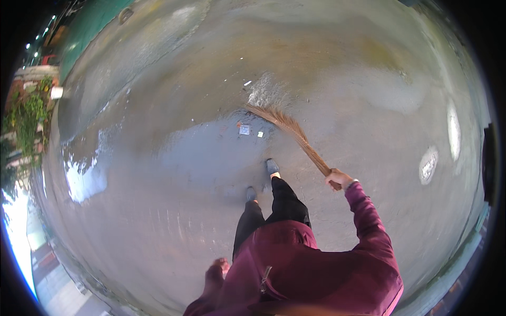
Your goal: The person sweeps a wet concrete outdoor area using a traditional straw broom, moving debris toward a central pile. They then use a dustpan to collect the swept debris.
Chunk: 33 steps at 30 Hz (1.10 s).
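Observation:
My right hand is closed around the bound end of a long straw broom. The bristles fan out to the far left and their tips touch the wet ground. Just short of the tips lie a small pale blue square scrap and a smaller whitish scrap. Beyond the bristles sits a patch of whitish foam or splashing water. My left hand hangs low by my left side, partly hidden by the sleeve; its fingers are too blurred to make out.
Wet grey concrete spreads around my feet, with shiny puddles at the left. A thin white scrap lies farther off. Green plants and a white container line the left edge. My shoe stands short of the scraps.

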Each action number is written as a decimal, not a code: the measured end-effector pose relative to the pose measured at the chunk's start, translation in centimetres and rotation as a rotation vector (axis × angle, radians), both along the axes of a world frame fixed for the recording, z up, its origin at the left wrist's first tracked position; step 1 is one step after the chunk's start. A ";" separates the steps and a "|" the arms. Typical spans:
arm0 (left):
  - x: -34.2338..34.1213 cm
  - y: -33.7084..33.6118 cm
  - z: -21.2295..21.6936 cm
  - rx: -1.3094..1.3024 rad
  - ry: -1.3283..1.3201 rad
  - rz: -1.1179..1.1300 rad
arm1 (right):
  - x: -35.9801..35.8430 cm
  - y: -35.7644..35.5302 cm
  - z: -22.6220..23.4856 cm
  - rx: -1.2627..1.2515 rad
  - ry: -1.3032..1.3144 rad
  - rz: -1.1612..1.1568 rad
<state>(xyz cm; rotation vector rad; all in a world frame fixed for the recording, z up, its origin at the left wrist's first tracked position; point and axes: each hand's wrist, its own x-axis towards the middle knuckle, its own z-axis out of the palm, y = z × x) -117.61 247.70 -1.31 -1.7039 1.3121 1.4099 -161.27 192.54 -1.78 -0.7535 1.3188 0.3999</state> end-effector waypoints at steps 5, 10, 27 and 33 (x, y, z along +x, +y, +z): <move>3.2 -13.6 -1.9 -0.289 0.119 1.645 | 1.8 -4.1 7.5 -0.013 -0.027 -0.062; 1.4 -21.7 2.2 -0.531 0.263 1.577 | 8.1 -14.4 6.4 -0.308 0.039 0.186; -6.2 -1.5 1.0 0.081 -0.026 1.827 | 11.1 -12.3 -0.2 -0.062 0.061 0.380; -3.3 -10.4 0.9 -0.344 0.113 1.645 | 13.7 -6.9 9.5 -0.128 0.094 0.356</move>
